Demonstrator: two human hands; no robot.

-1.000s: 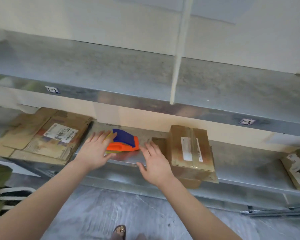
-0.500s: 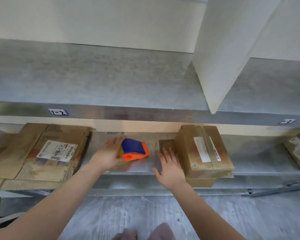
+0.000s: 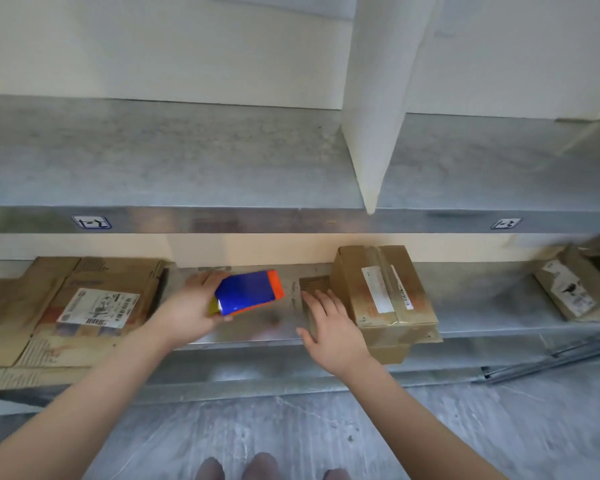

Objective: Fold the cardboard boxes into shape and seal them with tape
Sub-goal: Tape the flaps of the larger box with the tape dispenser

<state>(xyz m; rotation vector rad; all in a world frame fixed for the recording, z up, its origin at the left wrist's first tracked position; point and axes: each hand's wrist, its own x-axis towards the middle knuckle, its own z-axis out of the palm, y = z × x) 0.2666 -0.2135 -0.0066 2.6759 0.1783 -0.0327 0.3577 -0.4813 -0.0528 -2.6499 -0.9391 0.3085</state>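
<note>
Flattened boxes (image 3: 94, 306) lie stacked at the shelf's (image 3: 482, 303) left end. One taped box (image 3: 381, 292) stands right of centre, overhanging the front edge. Left hand (image 3: 191, 310): grip closed round the tape dispenser (image 3: 248, 295). Right hand (image 3: 329, 327): grip wide, flat beside the taped box. Recommended: lift the dispenser clear, then draw out one flat box.

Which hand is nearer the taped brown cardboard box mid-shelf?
Right. The right hand lies flat just left of the taped brown cardboard box; the left hand is farther left, gripping a blue-and-orange tape dispenser.
</note>
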